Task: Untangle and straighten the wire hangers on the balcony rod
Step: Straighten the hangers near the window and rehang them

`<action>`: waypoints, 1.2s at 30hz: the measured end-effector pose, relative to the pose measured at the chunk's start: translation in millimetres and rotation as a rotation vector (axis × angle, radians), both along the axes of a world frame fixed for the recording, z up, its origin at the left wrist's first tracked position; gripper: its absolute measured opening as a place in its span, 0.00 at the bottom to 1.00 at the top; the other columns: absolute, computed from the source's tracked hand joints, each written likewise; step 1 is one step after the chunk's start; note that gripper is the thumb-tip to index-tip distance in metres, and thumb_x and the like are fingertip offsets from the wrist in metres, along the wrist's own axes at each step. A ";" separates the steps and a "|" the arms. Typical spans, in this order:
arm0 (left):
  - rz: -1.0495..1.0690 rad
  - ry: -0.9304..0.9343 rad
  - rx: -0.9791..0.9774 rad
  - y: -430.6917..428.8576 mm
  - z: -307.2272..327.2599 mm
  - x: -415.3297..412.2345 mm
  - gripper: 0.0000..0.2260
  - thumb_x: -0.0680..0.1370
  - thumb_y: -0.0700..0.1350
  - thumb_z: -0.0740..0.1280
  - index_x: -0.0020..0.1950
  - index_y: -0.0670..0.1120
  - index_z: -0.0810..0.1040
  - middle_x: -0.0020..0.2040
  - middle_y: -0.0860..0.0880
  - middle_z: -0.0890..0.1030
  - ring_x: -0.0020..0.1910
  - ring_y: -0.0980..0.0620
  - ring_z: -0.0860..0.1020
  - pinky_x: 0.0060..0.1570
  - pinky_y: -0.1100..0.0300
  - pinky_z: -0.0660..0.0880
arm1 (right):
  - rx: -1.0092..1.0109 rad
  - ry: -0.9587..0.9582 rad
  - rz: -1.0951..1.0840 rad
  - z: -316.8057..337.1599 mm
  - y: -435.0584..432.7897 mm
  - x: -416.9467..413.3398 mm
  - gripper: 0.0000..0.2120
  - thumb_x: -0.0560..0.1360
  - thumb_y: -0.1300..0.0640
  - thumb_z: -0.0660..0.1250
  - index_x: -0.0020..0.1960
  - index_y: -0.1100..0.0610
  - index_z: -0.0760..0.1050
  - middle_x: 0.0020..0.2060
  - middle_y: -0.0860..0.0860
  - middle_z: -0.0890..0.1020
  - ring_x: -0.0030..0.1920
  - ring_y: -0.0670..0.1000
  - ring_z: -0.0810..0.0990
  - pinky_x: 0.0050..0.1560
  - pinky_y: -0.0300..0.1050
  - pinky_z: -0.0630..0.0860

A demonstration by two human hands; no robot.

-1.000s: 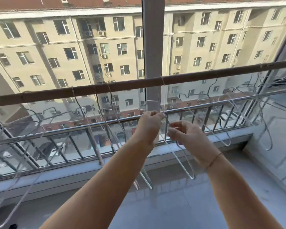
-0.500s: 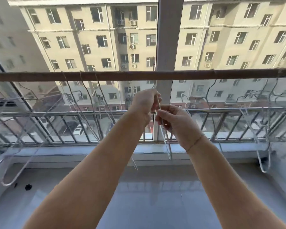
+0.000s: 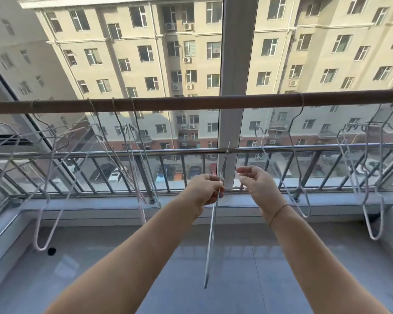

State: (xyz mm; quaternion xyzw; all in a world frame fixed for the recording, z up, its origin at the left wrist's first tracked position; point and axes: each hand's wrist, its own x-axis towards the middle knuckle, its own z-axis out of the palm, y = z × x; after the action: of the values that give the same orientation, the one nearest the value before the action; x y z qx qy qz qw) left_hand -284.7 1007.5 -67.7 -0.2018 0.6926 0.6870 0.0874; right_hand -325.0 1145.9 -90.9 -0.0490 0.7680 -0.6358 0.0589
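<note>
A brown balcony rod (image 3: 191, 102) runs across the view at head height. My left hand (image 3: 205, 189) pinches a thin white wire hanger (image 3: 211, 234) below the rod; the hanger is off the rod, seen edge-on, its hook end up near the railing and its body hanging down. My right hand (image 3: 256, 185) hovers just to the right of it with loosely curved fingers, holding nothing. Several wire hangers (image 3: 132, 155) hang bunched on the rod at the left, and several more (image 3: 359, 159) hang on the right.
A steel railing (image 3: 281, 151) with slanted bars stands behind the hangers in front of the window glass. A white window post (image 3: 233, 87) rises in the middle. Grey tiled floor (image 3: 236, 268) lies below, with a small dark object (image 3: 51, 251) at the left.
The hanger has come down off the rod, held by my left hand alone. My right hand has let go and moved to the right. Both hands sit lower in view.
</note>
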 end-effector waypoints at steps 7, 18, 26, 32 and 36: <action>-0.122 0.016 -0.203 -17.1 -13.7 20.9 0.08 0.75 0.31 0.62 0.49 0.42 0.77 0.36 0.48 0.77 0.33 0.56 0.74 0.26 0.72 0.66 | 0.554 0.216 0.051 -23.8 -2.0 0.2 0.20 0.73 0.64 0.61 0.64 0.52 0.71 0.64 0.53 0.72 0.65 0.53 0.68 0.66 0.46 0.64; -0.060 0.085 -0.410 -21.8 -30.0 23.8 0.12 0.78 0.36 0.59 0.42 0.48 0.79 0.44 0.48 0.80 0.37 0.51 0.72 0.34 0.63 0.67 | 0.760 0.168 0.140 -18.1 13.0 20.6 0.03 0.74 0.55 0.63 0.43 0.48 0.74 0.42 0.48 0.81 0.48 0.52 0.78 0.53 0.48 0.74; 0.236 0.261 -0.448 -6.1 -28.4 20.8 0.13 0.73 0.43 0.69 0.56 0.45 0.75 0.55 0.45 0.75 0.55 0.48 0.74 0.59 0.55 0.73 | 0.558 0.158 0.069 -4.1 22.4 59.3 0.06 0.75 0.57 0.62 0.40 0.52 0.72 0.30 0.47 0.77 0.32 0.50 0.76 0.37 0.48 0.76; -0.030 0.257 -0.130 26.5 3.1 27.9 0.04 0.77 0.46 0.65 0.48 0.46 0.78 0.43 0.47 0.81 0.44 0.50 0.77 0.47 0.59 0.74 | 0.123 0.084 -0.071 13.2 24.2 74.6 0.07 0.76 0.63 0.61 0.42 0.55 0.74 0.27 0.51 0.76 0.25 0.48 0.71 0.26 0.39 0.70; -0.121 0.314 0.005 46.8 34.2 31.6 0.06 0.78 0.40 0.62 0.45 0.45 0.78 0.44 0.45 0.81 0.45 0.50 0.79 0.53 0.56 0.76 | -0.099 0.120 -0.122 29.8 28.7 83.0 0.08 0.76 0.66 0.60 0.44 0.55 0.75 0.28 0.52 0.77 0.26 0.50 0.72 0.27 0.43 0.69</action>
State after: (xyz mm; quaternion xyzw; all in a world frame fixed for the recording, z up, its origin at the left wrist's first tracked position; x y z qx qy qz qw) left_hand -253.1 1054.3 -33.5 -0.0495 0.7070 0.7052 0.0197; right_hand -242.1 1174.6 -61.1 -0.0432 0.7393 -0.6714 -0.0286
